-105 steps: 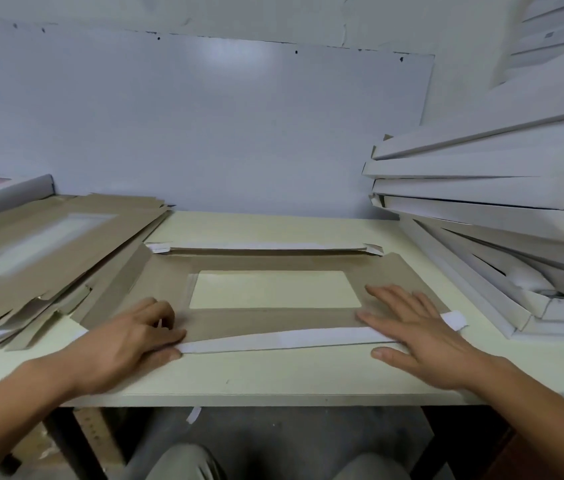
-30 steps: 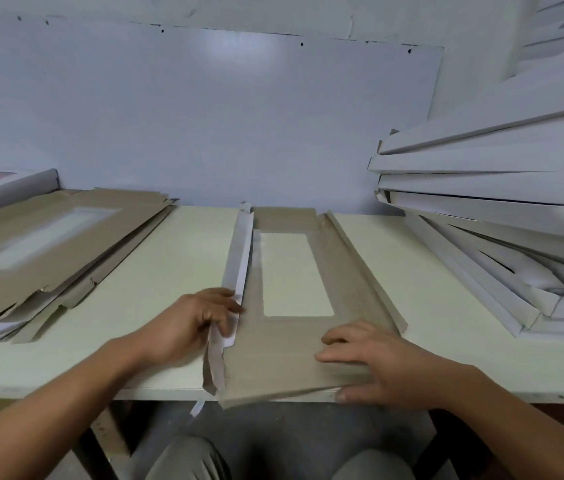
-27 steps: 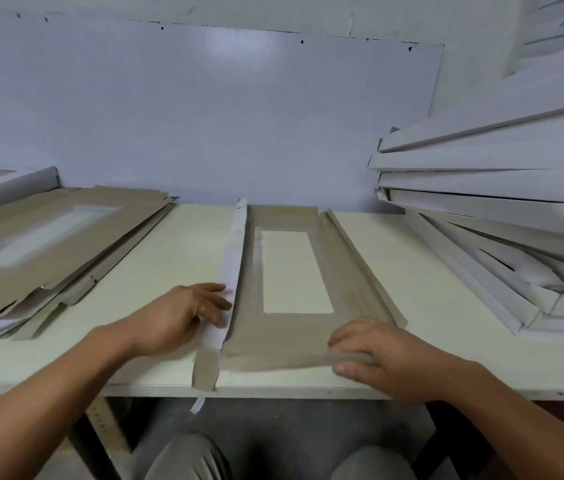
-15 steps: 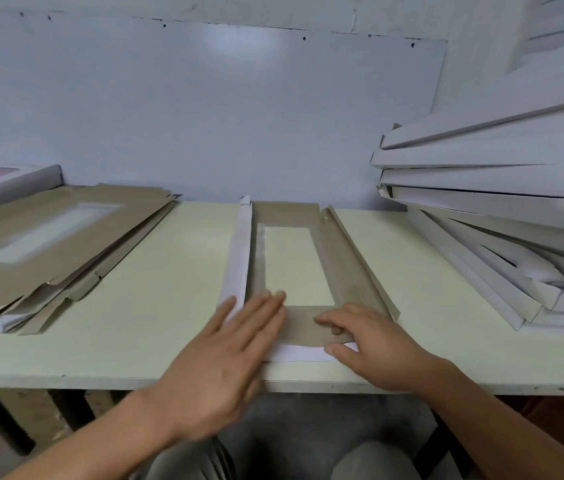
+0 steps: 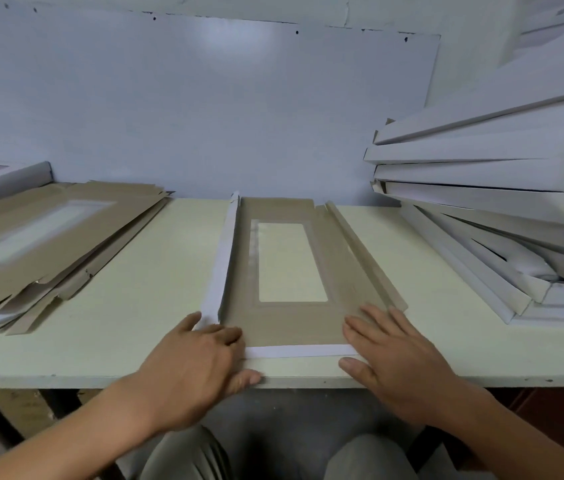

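A flat brown cardboard box blank (image 5: 339, 271) with a clear rectangular window lies lengthwise on the cream table (image 5: 135, 306), running away from me. Its left flap shows white and stands slightly raised. The near flap (image 5: 294, 350) is folded over flat, white side up. My left hand (image 5: 197, 362) presses with straight fingers on the near left corner of the blank. My right hand (image 5: 391, 355) lies flat on the near right corner, fingers spread.
A pile of the same brown windowed blanks (image 5: 41, 247) lies at the left. A tall, leaning stack of white folded boxes (image 5: 502, 202) fills the right side. A white wall panel stands behind. My knees show under the table edge.
Since 3.5 s ago the blank was turned from crosswise to lengthwise. The near flap was folded over, and both hands slid apart along it to its two corners.
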`<state>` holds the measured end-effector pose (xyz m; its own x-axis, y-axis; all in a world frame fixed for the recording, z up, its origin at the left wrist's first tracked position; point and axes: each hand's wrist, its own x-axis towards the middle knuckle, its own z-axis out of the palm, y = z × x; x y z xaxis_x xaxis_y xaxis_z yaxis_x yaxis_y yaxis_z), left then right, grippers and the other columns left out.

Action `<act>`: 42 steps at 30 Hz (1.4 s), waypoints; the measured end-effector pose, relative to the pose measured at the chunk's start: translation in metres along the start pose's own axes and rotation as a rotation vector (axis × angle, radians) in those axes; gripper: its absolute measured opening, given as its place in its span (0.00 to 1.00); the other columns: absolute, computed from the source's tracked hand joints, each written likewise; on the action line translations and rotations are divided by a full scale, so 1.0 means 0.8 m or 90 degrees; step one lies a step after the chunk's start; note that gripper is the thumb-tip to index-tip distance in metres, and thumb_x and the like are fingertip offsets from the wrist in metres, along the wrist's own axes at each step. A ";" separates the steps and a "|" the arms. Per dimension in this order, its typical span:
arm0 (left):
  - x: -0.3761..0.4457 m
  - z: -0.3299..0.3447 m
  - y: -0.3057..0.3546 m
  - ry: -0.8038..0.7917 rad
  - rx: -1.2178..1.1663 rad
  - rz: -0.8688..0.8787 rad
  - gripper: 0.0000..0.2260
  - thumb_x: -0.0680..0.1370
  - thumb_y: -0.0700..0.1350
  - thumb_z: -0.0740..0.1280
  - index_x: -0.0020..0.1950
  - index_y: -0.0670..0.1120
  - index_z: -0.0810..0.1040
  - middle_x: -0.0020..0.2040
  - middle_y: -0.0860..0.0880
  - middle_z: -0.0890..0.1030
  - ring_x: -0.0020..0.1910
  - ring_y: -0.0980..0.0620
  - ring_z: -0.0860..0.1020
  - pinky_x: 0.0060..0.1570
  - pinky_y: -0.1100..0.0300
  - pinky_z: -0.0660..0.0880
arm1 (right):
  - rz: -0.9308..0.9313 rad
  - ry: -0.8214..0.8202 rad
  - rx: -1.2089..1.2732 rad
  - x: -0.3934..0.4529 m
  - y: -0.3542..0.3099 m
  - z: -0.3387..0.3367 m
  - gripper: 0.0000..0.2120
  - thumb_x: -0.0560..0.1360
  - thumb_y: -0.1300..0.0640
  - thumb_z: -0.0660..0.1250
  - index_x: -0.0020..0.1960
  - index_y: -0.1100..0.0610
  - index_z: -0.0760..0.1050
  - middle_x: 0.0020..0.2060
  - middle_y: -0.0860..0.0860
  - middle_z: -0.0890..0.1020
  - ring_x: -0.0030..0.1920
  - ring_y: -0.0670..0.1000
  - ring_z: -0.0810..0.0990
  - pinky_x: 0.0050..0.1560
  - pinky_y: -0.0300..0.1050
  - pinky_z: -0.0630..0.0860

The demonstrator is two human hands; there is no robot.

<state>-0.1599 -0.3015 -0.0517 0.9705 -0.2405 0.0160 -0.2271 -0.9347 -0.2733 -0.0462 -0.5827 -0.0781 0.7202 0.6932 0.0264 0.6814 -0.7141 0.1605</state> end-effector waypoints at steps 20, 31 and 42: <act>0.059 -0.003 -0.017 0.201 -0.050 -0.120 0.05 0.75 0.42 0.63 0.48 0.50 0.71 0.39 0.48 0.78 0.36 0.43 0.74 0.43 0.54 0.74 | 0.017 0.041 0.325 0.083 -0.012 -0.018 0.17 0.83 0.48 0.58 0.71 0.42 0.71 0.55 0.39 0.79 0.55 0.45 0.76 0.57 0.46 0.74; 0.048 0.014 0.042 -0.110 -0.223 -0.034 0.41 0.79 0.69 0.45 0.79 0.41 0.38 0.80 0.42 0.38 0.78 0.48 0.35 0.77 0.55 0.37 | -0.093 -0.107 0.140 0.084 -0.059 0.016 0.35 0.80 0.34 0.39 0.80 0.48 0.32 0.79 0.43 0.35 0.77 0.43 0.31 0.78 0.56 0.35; 0.022 0.023 0.038 -0.191 0.020 -0.099 0.45 0.80 0.68 0.49 0.76 0.34 0.34 0.77 0.32 0.35 0.77 0.35 0.37 0.76 0.43 0.36 | 0.035 -0.147 0.165 0.053 0.003 0.012 0.49 0.66 0.24 0.26 0.80 0.50 0.32 0.79 0.42 0.35 0.76 0.39 0.32 0.78 0.49 0.35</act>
<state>-0.1478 -0.3291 -0.0775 0.9747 -0.0033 -0.2233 -0.0762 -0.9448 -0.3188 -0.0131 -0.5558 -0.0864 0.7467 0.6342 -0.2006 0.6302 -0.7710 -0.0917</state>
